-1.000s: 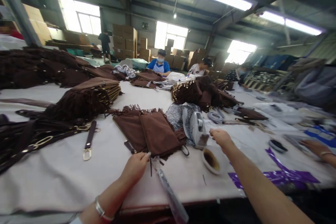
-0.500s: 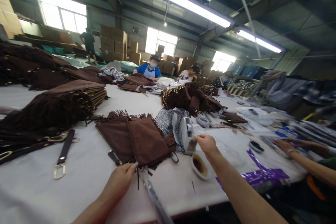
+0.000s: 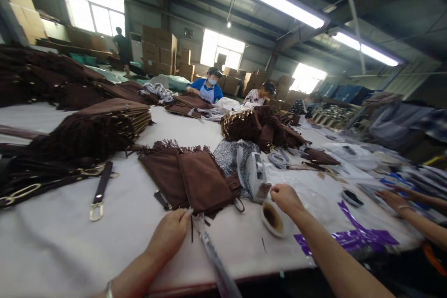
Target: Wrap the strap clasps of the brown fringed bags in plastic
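My left hand (image 3: 169, 233) has its fingers pinched at the front edge of two brown fringed pouches (image 3: 206, 181); whatever small pale thing lies between the fingertips is unclear. Just right of it a strap in clear plastic (image 3: 218, 258) runs over the table's front edge. My right hand (image 3: 287, 199) is also pinched, its fingertips at the front edge of a grey-white tape dispenser (image 3: 256, 177). Any tape between them is too small to make out. Below that hand stands a roll of brownish tape (image 3: 272, 220) with a pale rim.
A dark strap with a gold clasp (image 3: 102, 191) lies at left, before stacked brown fringed bags (image 3: 115, 116). More bags (image 3: 258, 125) are heaped behind the dispenser. Purple plastic (image 3: 352, 240) lies at right, near a co-worker's hands (image 3: 391, 199). Other people sit across the table.
The view has swung slightly, so the scene sits further right. My right hand has shifted a little right and down against the dispenser. My left hand stays at the pouches' edge.
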